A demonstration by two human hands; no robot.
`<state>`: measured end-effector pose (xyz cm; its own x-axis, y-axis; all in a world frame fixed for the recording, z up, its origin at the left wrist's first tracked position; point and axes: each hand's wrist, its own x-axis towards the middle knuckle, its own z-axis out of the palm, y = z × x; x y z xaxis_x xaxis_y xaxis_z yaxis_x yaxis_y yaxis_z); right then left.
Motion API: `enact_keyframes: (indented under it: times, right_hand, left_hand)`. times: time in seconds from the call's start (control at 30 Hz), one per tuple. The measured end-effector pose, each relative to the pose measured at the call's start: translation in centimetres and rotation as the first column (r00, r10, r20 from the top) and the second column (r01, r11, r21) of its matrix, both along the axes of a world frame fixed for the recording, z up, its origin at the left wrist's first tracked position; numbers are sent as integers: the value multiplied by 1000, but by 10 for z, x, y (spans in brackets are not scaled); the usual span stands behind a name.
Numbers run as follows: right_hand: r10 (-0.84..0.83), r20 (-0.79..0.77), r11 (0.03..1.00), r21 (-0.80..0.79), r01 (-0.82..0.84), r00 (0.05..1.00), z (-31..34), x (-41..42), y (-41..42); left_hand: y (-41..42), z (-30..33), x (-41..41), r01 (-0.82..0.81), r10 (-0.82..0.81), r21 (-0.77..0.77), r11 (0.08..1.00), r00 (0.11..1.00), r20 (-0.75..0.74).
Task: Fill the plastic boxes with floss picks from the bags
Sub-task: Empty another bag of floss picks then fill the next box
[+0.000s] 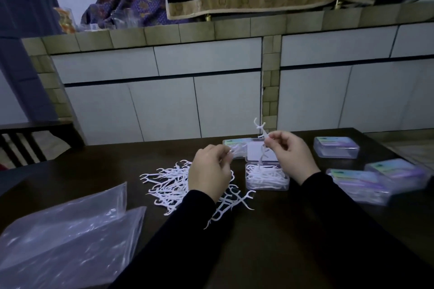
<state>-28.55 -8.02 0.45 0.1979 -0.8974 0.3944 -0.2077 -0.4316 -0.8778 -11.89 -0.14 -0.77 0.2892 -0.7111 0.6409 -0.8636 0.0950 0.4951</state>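
Right hand (290, 156): raised over the open box, fingers pinching a small bunch of white floss picks (262, 145) that stands upright, heads poking above the fingertips and tails hanging toward the box.
Left hand (210, 171): hovering above the loose pile, fingers curled in, pinching what looks like a pick or two at the fingertips, though blur makes the count unclear.
Open box (266, 177): clear plastic, sitting on the dark worktop (270, 230) right below the right hand, already holding a layer of white picks; its lid is flipped back behind it.
Loose pile (173, 184): a tangle of white floss picks spread on the worktop beneath and to the left of the left hand, a few strays trailing toward the near edge.
Bags (68, 232): clear plastic, lying flat and crumpled at the near left corner of the worktop, well apart from the box.
Closed boxes (336, 146): one at the far right, two more (375, 179) overlapping nearer the right edge, all with pale labels on top.
Sleeves: both arms in black, reaching in from the bottom.
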Motion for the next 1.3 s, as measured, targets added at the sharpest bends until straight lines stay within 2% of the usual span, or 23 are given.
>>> enact_keyframes:
  times: [0.1,0.2,0.27,0.4,0.57,0.7,0.8,0.9,1.0,1.17,1.3]
  right_hand:
    - [-8,29,1000,6,8,1000,-5,-9,-7]
    - [-41,56,999,-10,42,998,-7,-16,-12]
    - [-75,93,996,-36,78,993,-9,-19,-14]
    - [-120,50,986,-111,125,992,-16,-18,-19]
    - [-150,-70,972,-195,134,986,-23,-18,-23]
    - [-179,-57,966,-199,165,982,-20,-23,-21]
    - [-171,-31,964,-211,161,985,-15,-27,-18]
    - [-164,-50,957,-252,146,985,-12,-28,-15]
    - [-142,-108,952,-288,105,984,-12,-26,-12]
    - [36,-75,982,-183,-49,997,-9,-17,-3]
    - [73,-13,993,-90,-74,997,-10,-12,0]
  left_hand:
    - [-16,-2,-19,25,-24,-6,1000,997,68]
    - [-31,-2,-27,117,-101,-29,993,941,322]
    - [-40,-5,-32,154,-138,0,988,887,441]
    - [-52,-9,-40,162,-185,90,983,836,516]
    - [-50,-10,-39,156,-235,204,966,859,454]
    - [-47,-13,-28,195,-248,221,956,937,245]
    - [-41,-12,-19,223,-267,278,935,955,133]
    - [-34,-11,-15,222,-289,426,877,953,97]
    - [-31,-10,-15,208,-276,481,852,958,75]
    - [-27,-5,-15,233,-274,509,829,962,7]
    - [-24,-1,-16,223,-249,526,821,968,-23]
